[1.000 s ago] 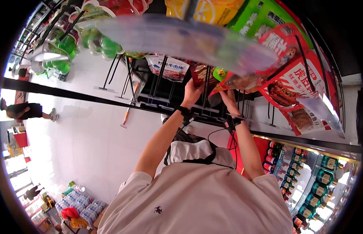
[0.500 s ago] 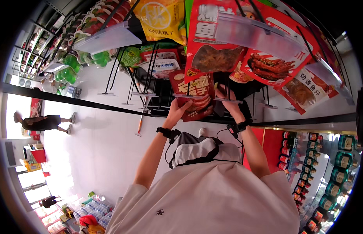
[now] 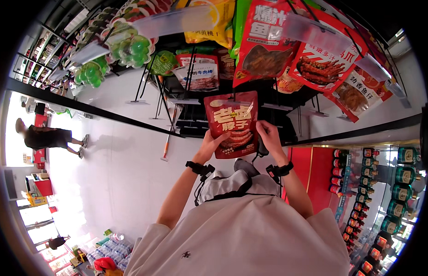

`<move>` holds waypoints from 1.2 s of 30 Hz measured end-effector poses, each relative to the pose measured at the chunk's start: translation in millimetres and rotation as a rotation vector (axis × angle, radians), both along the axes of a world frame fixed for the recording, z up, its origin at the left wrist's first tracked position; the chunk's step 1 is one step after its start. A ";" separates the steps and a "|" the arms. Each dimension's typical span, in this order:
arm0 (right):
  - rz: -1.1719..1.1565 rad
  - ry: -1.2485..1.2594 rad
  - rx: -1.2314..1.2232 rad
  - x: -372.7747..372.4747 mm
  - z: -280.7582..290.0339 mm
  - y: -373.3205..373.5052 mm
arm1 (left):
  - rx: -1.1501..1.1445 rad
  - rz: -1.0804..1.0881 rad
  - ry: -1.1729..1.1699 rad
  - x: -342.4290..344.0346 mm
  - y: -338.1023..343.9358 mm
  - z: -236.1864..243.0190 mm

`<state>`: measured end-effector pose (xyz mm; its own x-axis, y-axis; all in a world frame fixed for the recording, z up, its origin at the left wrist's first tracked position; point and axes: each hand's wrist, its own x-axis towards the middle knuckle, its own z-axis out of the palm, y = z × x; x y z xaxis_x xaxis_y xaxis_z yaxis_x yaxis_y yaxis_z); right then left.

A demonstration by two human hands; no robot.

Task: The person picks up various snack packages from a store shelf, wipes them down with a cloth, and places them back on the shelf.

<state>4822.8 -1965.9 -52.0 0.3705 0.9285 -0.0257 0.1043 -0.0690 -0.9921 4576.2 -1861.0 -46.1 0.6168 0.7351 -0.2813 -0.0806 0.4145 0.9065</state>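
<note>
A dark red snack pouch (image 3: 233,115) with a picture of sliced meat hangs upright before me, its top edge just under a shelf hook with a clear tag holder. My left hand (image 3: 214,145) grips its lower left side, thumb on the front and the other fingers behind. On the opposite edge, my right hand (image 3: 270,138) holds the pouch with the thumb near the border; its other fingers are partly hidden. Behind and above, a white and red snack bag (image 3: 199,73) and a large red snack bag (image 3: 262,46) hang from the rack.
More hanging bags include a yellow bag (image 3: 207,20), a red bag (image 3: 322,64) and green grape-shaped packs (image 3: 131,49). Metal hooks stick out toward me. A black rail (image 3: 94,112) crosses at left. Bottles (image 3: 402,188) stand on shelves at right. A person (image 3: 50,137) stands far left.
The dark red pouch has come toward me and out from among the hooks, both hands with it. My right hand has moved down to its right edge. The view has shifted slightly.
</note>
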 end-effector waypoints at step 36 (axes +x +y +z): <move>0.195 -0.941 0.215 -278.6 82.2 -103.8 | -0.068 0.183 0.022 -180.2 -139.1 -17.4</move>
